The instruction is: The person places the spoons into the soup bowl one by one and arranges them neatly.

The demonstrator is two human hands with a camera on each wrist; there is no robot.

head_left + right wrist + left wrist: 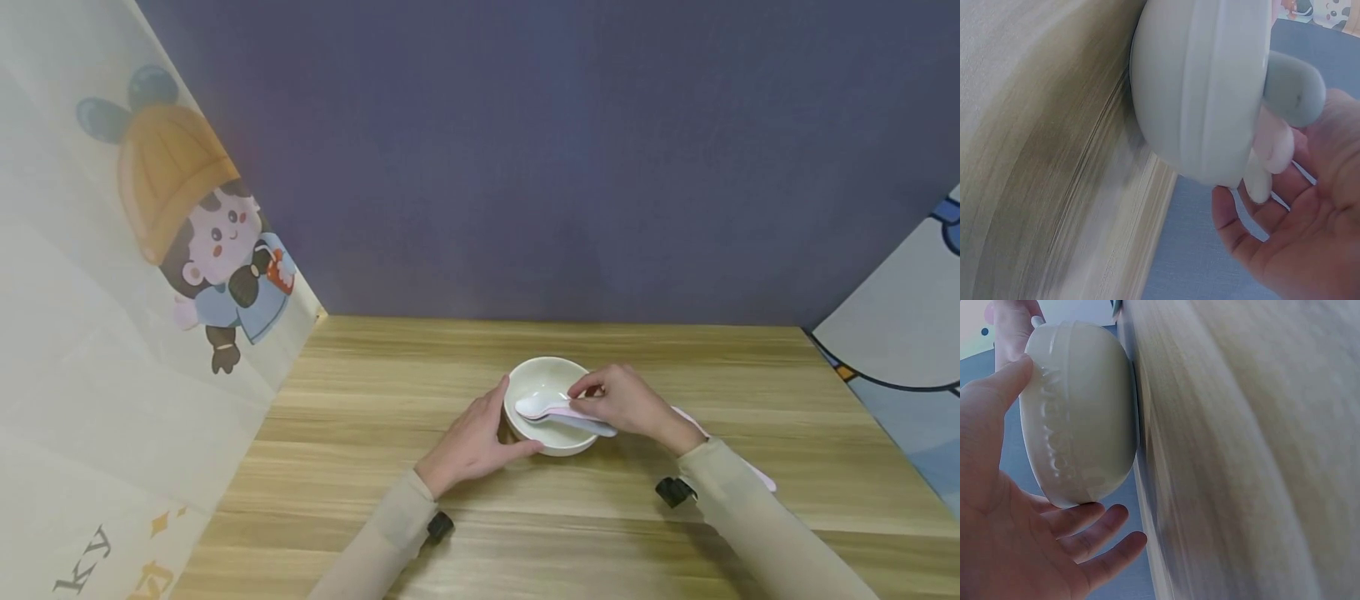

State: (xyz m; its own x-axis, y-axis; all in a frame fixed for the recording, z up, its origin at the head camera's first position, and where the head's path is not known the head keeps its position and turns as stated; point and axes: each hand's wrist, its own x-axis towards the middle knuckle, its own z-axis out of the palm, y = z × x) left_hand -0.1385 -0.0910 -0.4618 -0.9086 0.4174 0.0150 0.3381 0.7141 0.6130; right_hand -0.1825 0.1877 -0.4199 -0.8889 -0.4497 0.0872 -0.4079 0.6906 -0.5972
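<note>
A white bowl (551,446) stands on the wooden table. My left hand (472,437) holds it at its left side, the thumb on the near rim and the fingers along the far-left wall. In the left wrist view, raised lettering shows on the bowl (1094,412). Several spoons lie together in the bowl, their heads toward the left. A grey-blue handle (1294,90), a pink handle (1275,140) and a white handle (1258,180) stick out over the right rim. Above them my right hand (626,400) pinches a spoon with thumb and forefinger at the bowl's right edge.
A slim pink item (761,477) lies on the table (360,400), partly hidden under the right forearm. A dark blue panel (525,167) rises behind the table, with a cartoon-printed wall (97,250) at left and another (885,333) at right.
</note>
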